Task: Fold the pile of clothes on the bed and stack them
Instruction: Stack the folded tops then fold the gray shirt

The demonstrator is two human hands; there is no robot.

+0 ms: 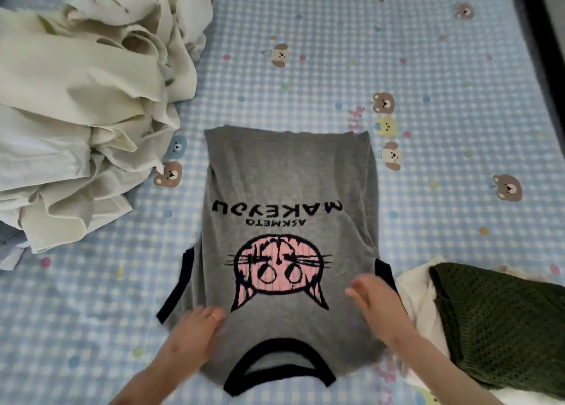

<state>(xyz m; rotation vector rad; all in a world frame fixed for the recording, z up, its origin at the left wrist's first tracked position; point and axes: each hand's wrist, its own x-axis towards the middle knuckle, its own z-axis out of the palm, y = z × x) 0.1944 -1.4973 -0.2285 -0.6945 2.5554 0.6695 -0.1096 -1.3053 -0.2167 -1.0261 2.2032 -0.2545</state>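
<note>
A grey T-shirt [287,190] with black trim, a pink cat print and black lettering lies flat on the bed, collar nearest me, both sides folded in. My left hand [195,328] rests on its near left part, fingers extended, a ring on one finger. My right hand [371,297] hovers or touches the near right part with fingers straight; it is blurred. A heap of unfolded cream and white clothes [91,99] sits at the left. A folded dark green knit [501,328] lies on white fabric [412,294] at the right.
The bed sheet [367,68] is blue-and-white check with bear and puppy prints. A dark bed edge [541,38] runs along the far right. A bit of blue-grey fabric [9,236] peeks out under the cream heap at the left edge.
</note>
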